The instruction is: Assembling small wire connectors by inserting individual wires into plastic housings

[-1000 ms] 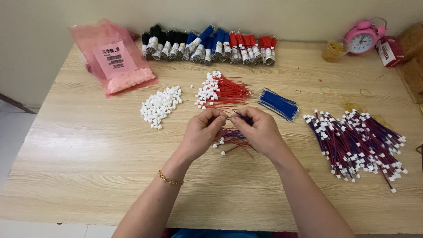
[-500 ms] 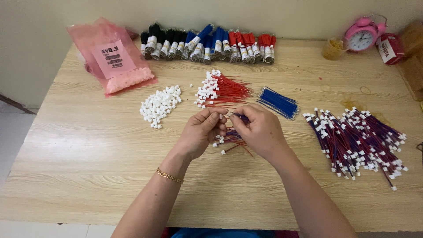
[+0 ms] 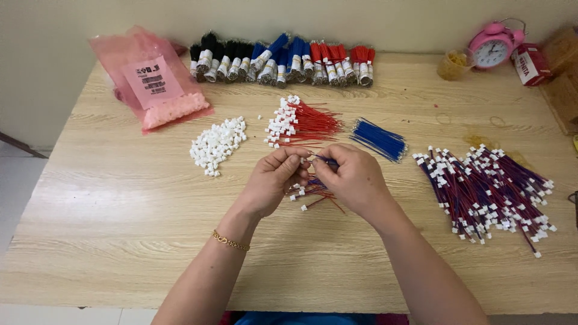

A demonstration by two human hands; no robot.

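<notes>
Both hands sit slightly lower and nearer the table's middle than half a second earlier, fingers still pinched together. Left hand: fingertips closed narrowly on a small white connector. Right hand: thumb and forefinger closed on a thin blue wire whose end meets that connector between the two hands. Wire judged light, limp and easily kinked; best gripped close to its tip, the connector by its flat sides, being small and prone to slip. Directly beneath the hands: a small cluster of finished red-and-blue leads. Beyond: loose white housings, red wires with connectors, bare blue wires. Right: large heap of finished leads. Far edge: bundled wire rolls, pink bag, pink alarm clock. All on a wooden table.
</notes>
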